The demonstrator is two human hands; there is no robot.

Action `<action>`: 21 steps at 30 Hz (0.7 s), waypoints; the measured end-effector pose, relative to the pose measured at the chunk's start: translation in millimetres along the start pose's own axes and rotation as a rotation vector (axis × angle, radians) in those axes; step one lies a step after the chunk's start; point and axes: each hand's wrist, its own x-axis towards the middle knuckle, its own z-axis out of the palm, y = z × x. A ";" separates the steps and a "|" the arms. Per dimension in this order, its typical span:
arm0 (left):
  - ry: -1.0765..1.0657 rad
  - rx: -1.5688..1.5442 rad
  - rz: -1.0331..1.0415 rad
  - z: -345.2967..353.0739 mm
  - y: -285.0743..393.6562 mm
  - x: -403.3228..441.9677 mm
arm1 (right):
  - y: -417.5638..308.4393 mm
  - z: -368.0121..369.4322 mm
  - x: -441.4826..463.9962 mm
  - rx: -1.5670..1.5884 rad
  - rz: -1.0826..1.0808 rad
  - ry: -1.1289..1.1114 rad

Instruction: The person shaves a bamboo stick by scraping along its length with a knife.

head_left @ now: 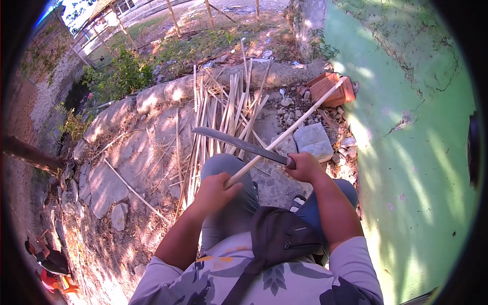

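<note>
My left hand (217, 192) is closed round the lower end of a pale bamboo strip (306, 116), which slants up to the right. In my right hand (305, 166) is the handle of a machete (239, 142), its long blade pointing left. The blade crosses the strip; whether the two touch I cannot tell. Beyond my knees lies a pile of split bamboo strips (231, 109) on the ground. A squarish pale stone block (313, 142) sits just past my right hand.
A green wall (406, 152) rises close on my right. Reddish roof tiles (328, 90) and rubble lie by its foot. A low stone ledge (168, 91) runs behind the pile. One loose strip (137, 192) lies at left. A black bag (284, 234) hangs at my front.
</note>
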 end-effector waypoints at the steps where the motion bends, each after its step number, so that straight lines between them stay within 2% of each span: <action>1: -0.001 -0.001 0.007 1.1 -1.0 -0.8 | -0.8 0.3 -1.2 0.005 -0.009 0.009; 15: 0.037 -0.002 0.063 5.9 -11.3 2.8 | -7.0 -2.8 -2.5 0.045 0.002 0.017; 21: -0.009 0.014 0.042 5.1 -13.7 4.0 | -8.0 -3.8 -3.0 0.045 0.007 0.011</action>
